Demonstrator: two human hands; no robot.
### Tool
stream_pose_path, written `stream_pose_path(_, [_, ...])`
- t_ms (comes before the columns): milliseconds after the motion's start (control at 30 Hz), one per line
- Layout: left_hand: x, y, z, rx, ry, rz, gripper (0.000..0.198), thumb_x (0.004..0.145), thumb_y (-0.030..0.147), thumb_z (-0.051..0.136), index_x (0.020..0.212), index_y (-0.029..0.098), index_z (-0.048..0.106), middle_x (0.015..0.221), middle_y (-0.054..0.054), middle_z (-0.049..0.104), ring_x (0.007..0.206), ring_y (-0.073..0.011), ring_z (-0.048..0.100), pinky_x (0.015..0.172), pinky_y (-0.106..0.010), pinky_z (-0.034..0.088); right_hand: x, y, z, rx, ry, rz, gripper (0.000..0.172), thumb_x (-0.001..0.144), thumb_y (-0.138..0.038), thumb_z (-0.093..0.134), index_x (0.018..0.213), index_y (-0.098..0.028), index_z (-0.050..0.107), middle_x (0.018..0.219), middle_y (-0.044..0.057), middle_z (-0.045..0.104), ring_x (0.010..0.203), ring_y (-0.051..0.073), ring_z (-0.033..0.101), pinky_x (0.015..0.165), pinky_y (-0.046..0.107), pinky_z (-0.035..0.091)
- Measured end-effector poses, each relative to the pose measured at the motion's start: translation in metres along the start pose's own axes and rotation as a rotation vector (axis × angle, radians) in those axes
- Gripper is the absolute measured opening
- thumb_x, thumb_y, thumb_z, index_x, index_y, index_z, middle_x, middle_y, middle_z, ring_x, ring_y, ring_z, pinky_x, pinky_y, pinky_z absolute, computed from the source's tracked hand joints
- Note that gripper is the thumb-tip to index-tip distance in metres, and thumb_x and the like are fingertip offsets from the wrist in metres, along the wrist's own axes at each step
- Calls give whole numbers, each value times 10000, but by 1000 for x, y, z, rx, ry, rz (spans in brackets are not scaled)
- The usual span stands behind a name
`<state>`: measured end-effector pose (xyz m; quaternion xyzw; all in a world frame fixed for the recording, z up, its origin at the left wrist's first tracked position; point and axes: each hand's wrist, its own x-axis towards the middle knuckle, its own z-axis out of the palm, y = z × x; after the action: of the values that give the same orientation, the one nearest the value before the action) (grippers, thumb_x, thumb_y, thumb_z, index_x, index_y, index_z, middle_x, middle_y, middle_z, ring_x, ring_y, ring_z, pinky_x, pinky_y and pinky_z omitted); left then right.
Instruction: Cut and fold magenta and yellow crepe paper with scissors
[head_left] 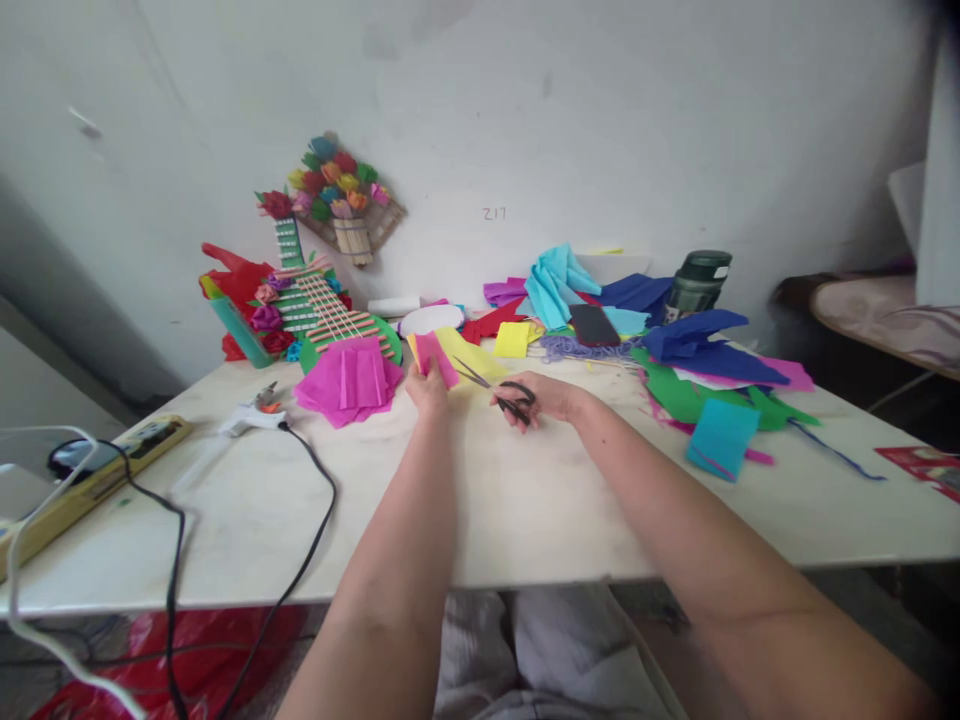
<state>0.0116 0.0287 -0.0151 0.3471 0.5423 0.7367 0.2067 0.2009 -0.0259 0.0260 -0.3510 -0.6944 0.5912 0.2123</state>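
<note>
My left hand (429, 388) is closed on a small pink paper piece (435, 358), with a bit of yellow-orange paper showing at its left edge. In my right hand (541, 398) are scissors with black handles (517, 400). Their blades point left toward the pink paper and look slightly parted. Behind the blades lies a pale yellow sheet of paper (466, 355). To the left of my left hand rests a pile of magenta paper squares (349, 385). A small bright yellow paper piece (512, 339) sits beyond the scissors.
A glue gun (253, 418) with a black cord and a power strip (139, 455) are at left. A guitar-shaped craft (322, 300) leans by the wall. A phone (594, 325), coloured paper (559, 285), a dark bottle (697, 285) and blue paper (705, 345) stand right and back.
</note>
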Motion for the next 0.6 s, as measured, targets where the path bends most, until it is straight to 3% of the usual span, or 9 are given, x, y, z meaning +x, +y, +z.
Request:
stream_pose_path(133, [1,2,-1,-14,44,-14,174,666,307,541,709,140,562,608,-4,537,564,-116,501,527,-221,391,-9,-1,-12,-22,-141,67,355,760,-452,527,870,-115,548,519,10,598,371,104,538,277,160,332])
stream_pose_path(233, [0,3,-1,-30,46,-37,175,666,311,535,700,140,551,595,2,515,544,-108,480,511,-220,377,-12,0,-16,-18,-172,94,369,757,-458,522,876,-110,543,532,30,614,379,114,548,281,163,337])
stream_pose_path(600, [-1,7,1,42,83,-31,176,686,330,506,688,155,526,554,28,437,518,-107,440,523,-241,383,11,1,21,80,-18,38,394,791,-517,471,896,-138,502,667,84,667,468,142,607,315,172,378])
